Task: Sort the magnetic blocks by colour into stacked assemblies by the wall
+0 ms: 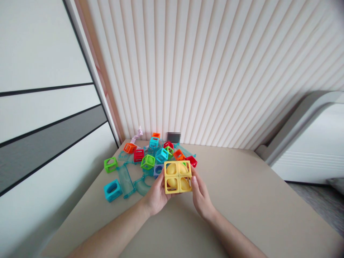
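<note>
- Hands: both hold one yellow block assembly (177, 177) just above the tabletop (242, 200), in front of a pile of loose pieces.
- Left hand (157, 195): curled around the left side of the yellow assembly, thumb on its front lower left edge, fingers behind it and out of sight.
- Right hand (200, 195): closed on the right side of the same assembly, thumb along its right edge, remaining fingers hidden behind it.
- Yellow assembly: four open-frame cubes joined two by two, with rounded yellow inserts visible inside the frames; held roughly facing the camera.
- Pile behind the assembly: a green cube (147, 162), a red cube (139, 154), an orange cube (130, 147), a teal cube (154, 142) with a small orange cube (156, 135) just behind it, and further red, orange and green cubes crowded together.
- Separate pieces to the left: a green cube (110, 164) standing apart, and a blue cube (113, 190) nearer the tabletop's left edge.
- Clear teal track pieces (126, 179): lying flat among and beside the cubes, one curved section just left of the left hand.
- Pale pink spiral piece (138, 134): standing at the back against the ribbed wall (204, 71).
</note>
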`<state>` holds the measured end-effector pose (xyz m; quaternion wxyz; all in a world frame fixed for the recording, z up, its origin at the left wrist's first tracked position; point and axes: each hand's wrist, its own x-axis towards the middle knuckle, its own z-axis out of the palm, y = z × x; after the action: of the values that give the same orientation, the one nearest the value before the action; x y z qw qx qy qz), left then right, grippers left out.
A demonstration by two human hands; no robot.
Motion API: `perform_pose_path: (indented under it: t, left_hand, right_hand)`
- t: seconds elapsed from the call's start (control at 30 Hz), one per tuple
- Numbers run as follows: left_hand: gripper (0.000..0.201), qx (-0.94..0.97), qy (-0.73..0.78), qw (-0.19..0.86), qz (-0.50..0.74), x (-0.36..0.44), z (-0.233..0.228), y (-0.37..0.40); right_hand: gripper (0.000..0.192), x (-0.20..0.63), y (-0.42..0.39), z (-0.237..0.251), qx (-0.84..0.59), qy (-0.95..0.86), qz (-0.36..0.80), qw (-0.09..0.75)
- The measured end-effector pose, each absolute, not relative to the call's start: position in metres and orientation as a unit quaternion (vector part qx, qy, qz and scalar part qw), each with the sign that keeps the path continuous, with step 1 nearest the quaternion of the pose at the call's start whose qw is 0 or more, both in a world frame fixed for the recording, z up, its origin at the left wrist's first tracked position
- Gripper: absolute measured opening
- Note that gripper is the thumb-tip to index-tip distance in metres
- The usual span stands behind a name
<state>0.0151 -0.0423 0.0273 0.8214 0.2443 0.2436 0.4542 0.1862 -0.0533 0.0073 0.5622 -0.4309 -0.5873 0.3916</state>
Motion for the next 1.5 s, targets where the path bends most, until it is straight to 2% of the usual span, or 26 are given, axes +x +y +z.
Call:
perform_pose_path:
  t: [0.2,0.33,0.5,0.73,0.93,1.07,1.2,1.33,1.5]
  left_hand:
    - [0.069,0.292,0.256,0.782,0.487,0.017,0.031,-0.045]
    - [0.060,0.360,0.305,0.717,0.513,0.017,0.035,-0.045]
    - [0.050,0.366,0.323,0.689,0.536,0.019,0.036,-0.044]
    - [0.056,0.360,0.371,0.676,0.525,0.016,0.041,-0.046]
    - [0.056,0.350,0.386,0.650,0.553,0.016,0.041,-0.044]
    - [0.054,0.316,0.376,0.646,0.584,0.014,0.044,-0.040]
    - [0.054,0.291,0.374,0.638,0.607,0.009,0.052,-0.034]
    - [0.052,0.285,0.368,0.674,0.574,0.009,0.056,-0.036]
    - [0.053,0.276,0.376,0.712,0.525,0.013,0.054,-0.042]
  right_hand:
    - [0.057,0.188,-0.053,0.017,-0.456,-0.598,0.379,0.539]
    - [0.057,0.188,-0.053,0.018,-0.457,-0.601,0.376,0.538]
    - [0.055,0.187,-0.053,0.022,-0.456,-0.615,0.375,0.522]
    - [0.045,0.189,-0.057,0.030,-0.466,-0.682,0.301,0.477]
    - [0.069,0.184,-0.057,0.027,-0.464,-0.631,0.369,0.501]
    - [0.067,0.184,-0.056,0.027,-0.472,-0.614,0.376,0.508]
    - [0.054,0.189,-0.053,0.024,-0.477,-0.626,0.324,0.526]
    - [0.041,0.193,-0.050,0.017,-0.442,-0.648,0.254,0.566]
    - [0.034,0.197,-0.051,0.018,-0.361,-0.726,0.091,0.578]
